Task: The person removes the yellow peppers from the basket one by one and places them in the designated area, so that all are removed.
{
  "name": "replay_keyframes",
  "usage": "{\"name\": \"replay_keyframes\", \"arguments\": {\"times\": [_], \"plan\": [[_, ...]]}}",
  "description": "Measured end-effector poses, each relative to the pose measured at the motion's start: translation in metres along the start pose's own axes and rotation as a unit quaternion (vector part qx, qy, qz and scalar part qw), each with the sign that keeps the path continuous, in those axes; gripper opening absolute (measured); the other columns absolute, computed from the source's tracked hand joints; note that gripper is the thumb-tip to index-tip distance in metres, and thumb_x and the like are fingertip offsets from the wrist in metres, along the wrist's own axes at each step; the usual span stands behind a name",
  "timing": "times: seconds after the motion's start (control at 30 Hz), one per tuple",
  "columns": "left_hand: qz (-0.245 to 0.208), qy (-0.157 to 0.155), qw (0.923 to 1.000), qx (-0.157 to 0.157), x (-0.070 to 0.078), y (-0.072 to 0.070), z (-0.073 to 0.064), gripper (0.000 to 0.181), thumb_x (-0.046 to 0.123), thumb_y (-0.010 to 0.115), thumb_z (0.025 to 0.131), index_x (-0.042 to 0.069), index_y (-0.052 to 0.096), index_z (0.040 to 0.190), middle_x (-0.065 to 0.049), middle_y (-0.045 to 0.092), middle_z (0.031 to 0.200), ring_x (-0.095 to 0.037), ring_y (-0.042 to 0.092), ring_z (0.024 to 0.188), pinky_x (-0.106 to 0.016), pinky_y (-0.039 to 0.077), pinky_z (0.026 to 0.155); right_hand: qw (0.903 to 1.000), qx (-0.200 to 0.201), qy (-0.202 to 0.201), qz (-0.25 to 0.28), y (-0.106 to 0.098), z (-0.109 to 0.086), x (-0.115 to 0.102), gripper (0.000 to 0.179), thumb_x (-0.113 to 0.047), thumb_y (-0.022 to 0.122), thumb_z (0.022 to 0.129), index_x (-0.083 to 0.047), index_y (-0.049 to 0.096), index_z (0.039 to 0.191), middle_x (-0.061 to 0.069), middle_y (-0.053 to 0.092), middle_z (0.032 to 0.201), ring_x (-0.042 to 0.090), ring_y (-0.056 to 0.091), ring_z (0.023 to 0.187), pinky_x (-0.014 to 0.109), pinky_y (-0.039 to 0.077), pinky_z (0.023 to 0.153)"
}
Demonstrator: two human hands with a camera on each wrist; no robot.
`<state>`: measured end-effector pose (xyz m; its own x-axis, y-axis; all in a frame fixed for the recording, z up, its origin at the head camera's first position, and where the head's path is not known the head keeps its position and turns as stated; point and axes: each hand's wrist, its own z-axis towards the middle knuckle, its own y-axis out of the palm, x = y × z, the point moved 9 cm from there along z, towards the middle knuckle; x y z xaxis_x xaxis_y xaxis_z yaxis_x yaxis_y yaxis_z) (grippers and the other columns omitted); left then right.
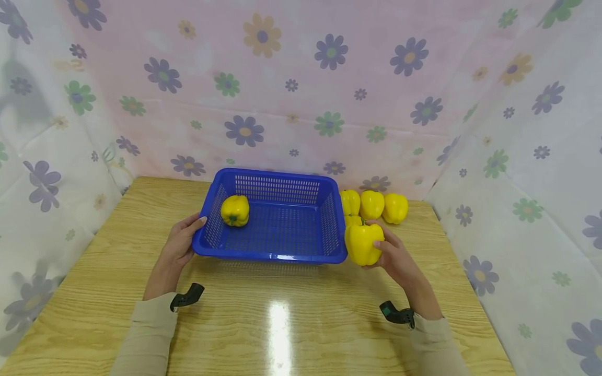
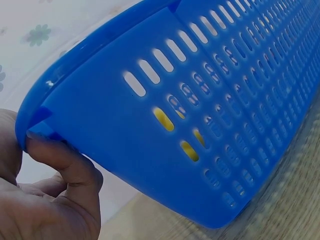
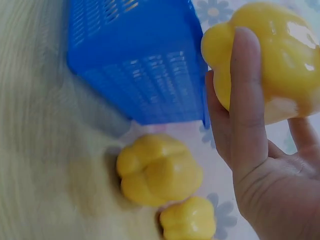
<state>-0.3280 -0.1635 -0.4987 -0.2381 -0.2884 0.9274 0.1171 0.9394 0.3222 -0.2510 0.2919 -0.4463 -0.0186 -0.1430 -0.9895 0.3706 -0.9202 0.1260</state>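
A blue plastic basket (image 1: 282,256) with slotted walls stands on the table, and one yellow bell pepper (image 1: 235,211) lies in its left part. My left hand (image 1: 181,237) grips the basket's left rim, thumb on top; the left wrist view shows the fingers (image 2: 75,170) curled under that rim (image 2: 55,75). My right hand (image 1: 395,256) holds another yellow bell pepper (image 1: 364,245) just beside the basket's right end, above the table. In the right wrist view the held pepper (image 3: 280,55) sits between the thumb and fingers.
Several more yellow bell peppers (image 1: 372,204) are grouped on the table to the right of the basket, partly hidden by it and the held pepper. A flowered cloth (image 1: 291,104) hangs behind and at both sides. The wooden table (image 1: 226,329) stretches in front.
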Motion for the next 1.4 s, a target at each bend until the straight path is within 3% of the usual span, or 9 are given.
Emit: {"name": "replay_keyframes", "arguments": {"times": [0.27, 0.43, 0.67, 0.8, 1.07, 1.4], "plan": [[0.007, -0.004, 1.0, 0.001, -0.001, -0.001, 0.001, 0.074, 0.027, 0.054, 0.107, -0.005, 0.013, 0.16, 0.01, 0.063, 0.112, -0.003, 0.067, 0.103, -0.025, 0.058, 0.09, 0.9997, 0.01, 0.022, -0.001, -0.022, -0.022, 0.014, 0.043, -0.009, 0.033, 0.109, -0.022, 0.044, 0.148, -0.005, 0.056, 0.13, 0.016, 0.064, 0.102, 0.039, 0.063, 0.075], [0.014, -0.006, 0.9999, 0.002, -0.001, -0.001, 0.001, 0.074, 0.028, 0.053, 0.107, -0.004, 0.013, 0.161, 0.009, 0.061, 0.116, -0.003, 0.066, 0.105, -0.025, 0.057, 0.092, 0.9988, 0.024, 0.044, -0.003, -0.041, -0.035, 0.026, 0.042, -0.011, 0.034, 0.11, -0.027, 0.045, 0.148, -0.008, 0.054, 0.132, 0.015, 0.064, 0.104, 0.041, 0.063, 0.078], [0.016, -0.01, 0.9998, 0.005, -0.001, -0.002, 0.001, 0.075, 0.029, 0.054, 0.107, -0.003, 0.013, 0.161, 0.008, 0.06, 0.117, -0.003, 0.066, 0.105, -0.025, 0.057, 0.092, 0.9942, 0.067, 0.076, -0.038, -0.069, -0.046, 0.041, 0.044, -0.015, 0.037, 0.111, -0.023, 0.036, 0.155, -0.009, 0.053, 0.132, 0.014, 0.065, 0.106, 0.043, 0.062, 0.084], [0.02, -0.014, 0.9997, 0.008, -0.002, -0.002, 0.001, 0.076, 0.03, 0.055, 0.106, -0.002, 0.013, 0.161, 0.008, 0.059, 0.118, -0.003, 0.065, 0.105, -0.025, 0.057, 0.092, 0.9887, 0.088, 0.101, -0.068, -0.08, -0.047, 0.048, 0.051, -0.018, 0.045, 0.11, -0.019, 0.03, 0.159, -0.008, 0.053, 0.131, 0.014, 0.066, 0.109, 0.047, 0.061, 0.086], [0.027, -0.02, 0.9994, 0.012, -0.004, -0.002, 0.002, 0.076, 0.032, 0.054, 0.106, -0.001, 0.014, 0.162, -0.003, 0.052, 0.133, -0.004, 0.064, 0.108, -0.024, 0.057, 0.093, 0.9844, 0.108, 0.11, -0.084, -0.094, -0.041, 0.055, 0.054, -0.021, 0.046, 0.11, -0.016, 0.025, 0.159, -0.004, 0.051, 0.132, 0.014, 0.067, 0.109, 0.048, 0.06, 0.088], [0.023, -0.017, 0.9996, 0.008, -0.002, -0.002, 0.004, 0.074, 0.03, 0.054, 0.107, -0.002, 0.015, 0.161, -0.002, 0.053, 0.13, -0.006, 0.064, 0.109, -0.027, 0.056, 0.095, 0.9848, 0.098, 0.117, -0.083, -0.102, -0.029, 0.059, 0.059, -0.025, 0.044, 0.111, -0.017, 0.018, 0.163, 0.0, 0.04, 0.138, 0.01, 0.063, 0.113, 0.048, 0.059, 0.091]]}}
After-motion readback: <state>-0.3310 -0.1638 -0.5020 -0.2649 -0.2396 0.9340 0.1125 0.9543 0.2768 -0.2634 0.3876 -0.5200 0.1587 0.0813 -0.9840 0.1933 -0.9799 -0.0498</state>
